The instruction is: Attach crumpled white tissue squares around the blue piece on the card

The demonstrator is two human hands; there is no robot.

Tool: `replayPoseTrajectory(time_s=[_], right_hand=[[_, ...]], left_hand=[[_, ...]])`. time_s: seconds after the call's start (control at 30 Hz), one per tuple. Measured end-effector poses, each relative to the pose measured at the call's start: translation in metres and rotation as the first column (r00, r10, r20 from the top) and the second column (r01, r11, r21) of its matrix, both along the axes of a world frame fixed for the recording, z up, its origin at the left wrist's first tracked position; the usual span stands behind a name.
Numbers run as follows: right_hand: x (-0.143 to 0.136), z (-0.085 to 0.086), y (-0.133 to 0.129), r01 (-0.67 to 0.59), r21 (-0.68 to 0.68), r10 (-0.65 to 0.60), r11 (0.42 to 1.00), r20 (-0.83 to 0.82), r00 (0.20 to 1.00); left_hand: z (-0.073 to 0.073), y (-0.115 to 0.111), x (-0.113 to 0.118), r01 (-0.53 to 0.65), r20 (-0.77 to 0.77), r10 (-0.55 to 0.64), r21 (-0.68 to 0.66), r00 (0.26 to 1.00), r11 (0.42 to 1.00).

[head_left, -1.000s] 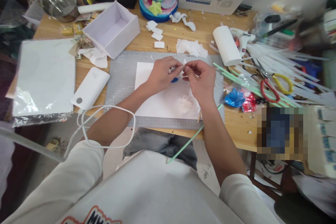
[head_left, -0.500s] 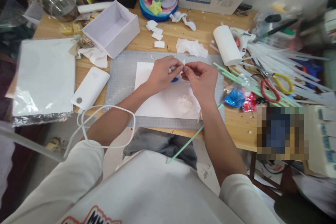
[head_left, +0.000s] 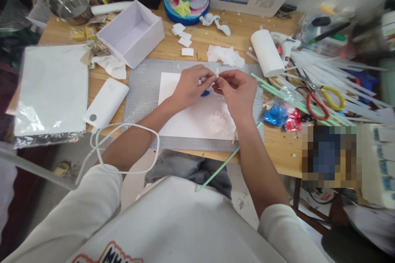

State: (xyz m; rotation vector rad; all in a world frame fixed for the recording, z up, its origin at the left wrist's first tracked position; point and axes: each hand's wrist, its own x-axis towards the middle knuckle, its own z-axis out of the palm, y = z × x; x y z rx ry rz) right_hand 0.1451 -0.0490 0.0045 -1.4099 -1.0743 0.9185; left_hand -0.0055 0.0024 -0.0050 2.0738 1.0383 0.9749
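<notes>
My left hand [head_left: 195, 85] and my right hand [head_left: 237, 90] meet fingertip to fingertip over a white sheet of paper [head_left: 182, 121]. Pinched between them is a small white scrap [head_left: 217, 72], thin like tissue; its kind is hard to make out. Both hands are closed, thumb against fingers. More white material shows inside the curl of my left hand. Just below the left fingertips lies a small blue piece [head_left: 205, 93], partly covered. A whitish crumpled patch [head_left: 218, 122] rests on the paper near my right wrist. Under the paper is a grey cutting mat [head_left: 140, 90].
A torn tissue [head_left: 225, 56] and white squares [head_left: 187, 51] lie beyond the mat. A lilac box [head_left: 132, 33] and a power bank [head_left: 107, 102] with a looped cable are on the left. On the right are a white roll [head_left: 267, 53], scissors [head_left: 317, 106], glue sticks and a green stick [head_left: 216, 171].
My right fingers have shifted very slightly away from the left fingertips, and a bit more of the white scrap and blue piece shows. Everything else stays in place.
</notes>
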Motion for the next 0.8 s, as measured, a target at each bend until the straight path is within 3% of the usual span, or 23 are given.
replayPoseTrajectory(time_s=[0.4, 0.8], right_hand=[[0.0026, -0.0077, 0.0010, 0.000, 0.042, -0.005, 0.999, 0.120, 0.993], [0.0010, -0.0038, 0.0023, -0.023, 0.001, 0.023, 1.000, -0.099, 0.995]], left_hand=[[0.0024, -0.0010, -0.0006, 0.023, -0.056, -0.021, 0.037, 0.998, 0.999], [0.0037, -0.0026, 0.0022, -0.022, 0.026, 0.023, -0.025, 0.999, 0.999]])
